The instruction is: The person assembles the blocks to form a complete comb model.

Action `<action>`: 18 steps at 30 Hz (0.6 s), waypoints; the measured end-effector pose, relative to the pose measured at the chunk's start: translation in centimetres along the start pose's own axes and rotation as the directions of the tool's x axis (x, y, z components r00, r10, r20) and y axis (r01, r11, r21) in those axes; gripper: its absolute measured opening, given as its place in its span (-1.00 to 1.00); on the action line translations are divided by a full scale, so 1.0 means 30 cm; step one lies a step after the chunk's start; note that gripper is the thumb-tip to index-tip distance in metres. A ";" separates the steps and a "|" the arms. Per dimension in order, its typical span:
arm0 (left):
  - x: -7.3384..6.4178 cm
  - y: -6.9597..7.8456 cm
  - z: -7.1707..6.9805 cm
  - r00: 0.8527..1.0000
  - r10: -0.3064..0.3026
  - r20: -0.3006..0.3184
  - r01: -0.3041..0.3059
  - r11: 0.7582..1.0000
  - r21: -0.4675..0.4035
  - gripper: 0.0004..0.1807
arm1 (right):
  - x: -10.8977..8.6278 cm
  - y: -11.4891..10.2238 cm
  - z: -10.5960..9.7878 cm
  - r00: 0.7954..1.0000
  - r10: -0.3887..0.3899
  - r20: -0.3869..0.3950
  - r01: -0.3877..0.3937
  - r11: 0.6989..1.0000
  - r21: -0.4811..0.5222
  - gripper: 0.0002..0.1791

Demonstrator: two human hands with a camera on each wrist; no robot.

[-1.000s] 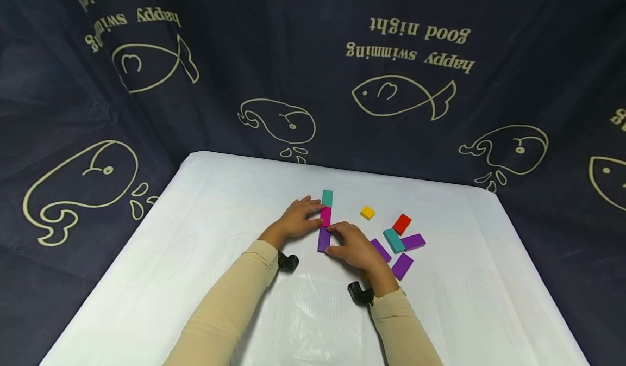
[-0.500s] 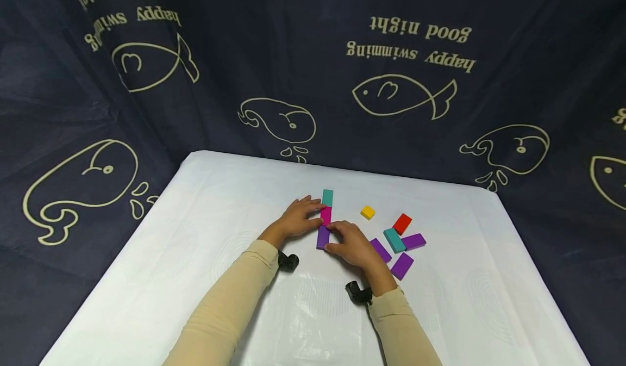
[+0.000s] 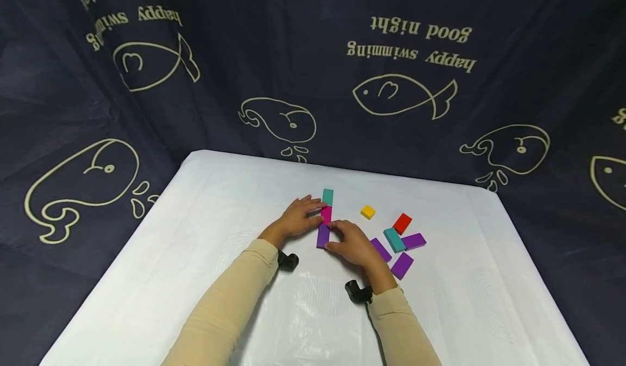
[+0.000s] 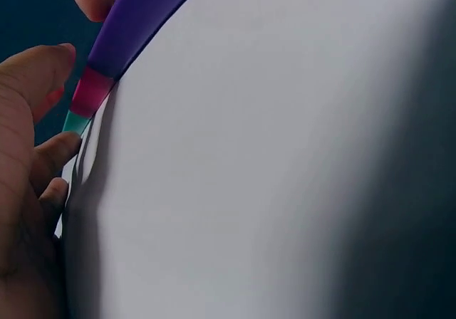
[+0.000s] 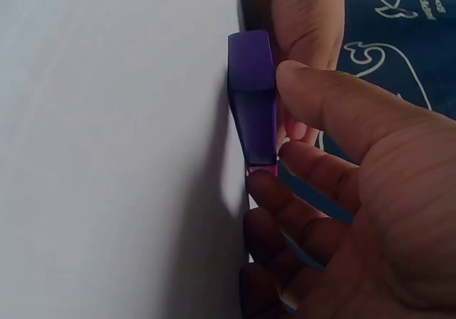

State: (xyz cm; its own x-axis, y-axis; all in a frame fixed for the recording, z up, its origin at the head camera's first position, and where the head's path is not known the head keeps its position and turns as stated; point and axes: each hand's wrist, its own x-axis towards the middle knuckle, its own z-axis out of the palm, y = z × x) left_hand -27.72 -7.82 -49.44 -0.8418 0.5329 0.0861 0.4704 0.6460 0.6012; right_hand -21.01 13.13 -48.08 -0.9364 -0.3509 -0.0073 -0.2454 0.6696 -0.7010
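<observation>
Three blocks lie end to end in a line on the table: a teal block (image 3: pixel 328 196) farthest, a magenta block (image 3: pixel 326 214) in the middle and a purple block (image 3: pixel 323 236) nearest. My left hand (image 3: pixel 297 217) rests at the left side of the line, fairly straight fingertips and thumb by the magenta block. On the other side, my right hand (image 3: pixel 353 242) holds the purple block, its thumb (image 5: pixel 303 91) on the near end and its fingers bent toward the far end. In the left wrist view the purple block (image 4: pixel 139 23) runs on into the magenta and teal ones.
Right of the line lie a yellow block (image 3: pixel 368 212), a red block (image 3: pixel 402 223), another teal block (image 3: pixel 394 240) and several purple blocks (image 3: pixel 402 266). The white-covered table (image 3: pixel 313 322) ends at a dark curtain (image 3: pixel 313 56) with fish drawings.
The purple block has slid slightly away from me and a little left, against the magenta block, together with the right thumb. My left hand stays almost where it was.
</observation>
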 end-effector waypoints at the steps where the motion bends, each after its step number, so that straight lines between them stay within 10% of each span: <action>1: -0.001 -0.001 0.000 1.000 0.003 -0.002 -0.003 1.000 -0.005 -0.47 | 0.000 0.004 0.000 1.000 0.007 -0.001 -0.007 1.000 0.007 -0.47; 18: -0.091 0.021 0.031 1.000 0.013 -0.021 -0.014 0.999 -0.031 -0.41 | -0.005 0.038 -0.020 0.987 0.161 0.008 -0.158 0.955 0.249 -0.56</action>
State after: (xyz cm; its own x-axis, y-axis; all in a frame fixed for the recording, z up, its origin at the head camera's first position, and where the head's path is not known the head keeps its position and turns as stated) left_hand -24.86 -8.37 -50.02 -0.8410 0.5297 0.1107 0.4734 0.6211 0.6246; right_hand -21.31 14.33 -48.47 -0.9616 -0.2436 -0.1260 -0.0239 0.5321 -0.8464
